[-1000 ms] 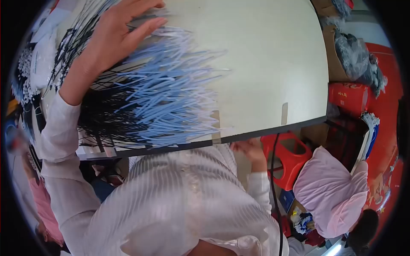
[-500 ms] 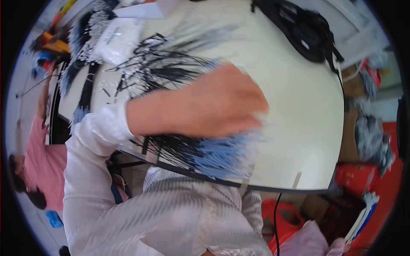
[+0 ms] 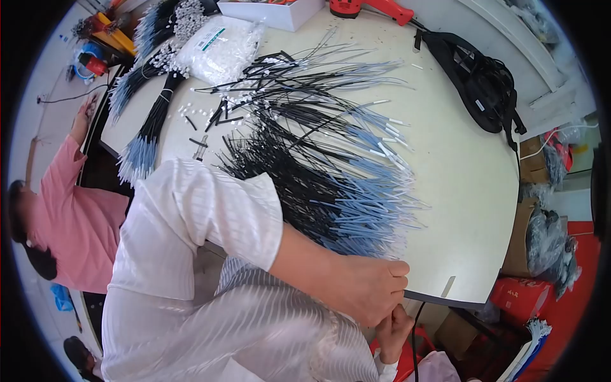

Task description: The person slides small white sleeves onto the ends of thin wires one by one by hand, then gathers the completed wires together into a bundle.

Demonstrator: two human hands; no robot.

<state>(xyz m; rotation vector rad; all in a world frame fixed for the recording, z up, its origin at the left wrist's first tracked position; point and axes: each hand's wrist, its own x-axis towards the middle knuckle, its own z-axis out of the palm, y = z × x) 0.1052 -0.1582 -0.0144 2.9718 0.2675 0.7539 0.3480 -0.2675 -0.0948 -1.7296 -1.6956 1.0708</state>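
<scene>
At the front edge of the table, my left hand (image 3: 359, 288) is closed with its fingers curled. Just below it, my right hand (image 3: 394, 331) comes up from the bottom with fingers pinched together. The two hands meet or nearly meet; whatever lies between the fingers is hidden or too small to make out. Behind my left hand spreads a thick heap of thin wires (image 3: 375, 207), black at one end and blue-grey at the other. A looser group of wires (image 3: 305, 83) lies farther back, several with white sleeves (image 3: 389, 153) on their ends.
A plastic bag of small white parts (image 3: 223, 48) and a tied wire bundle (image 3: 156, 127) lie at the left. A white box (image 3: 273, 13), a red tool (image 3: 356, 7) and a black strapped item (image 3: 474, 83) stand at the back. A person in pink (image 3: 83, 210) sits left.
My left hand has moved from above the wires down to the table's front edge. My right hand has come into view beneath it. The view has shifted slightly.
</scene>
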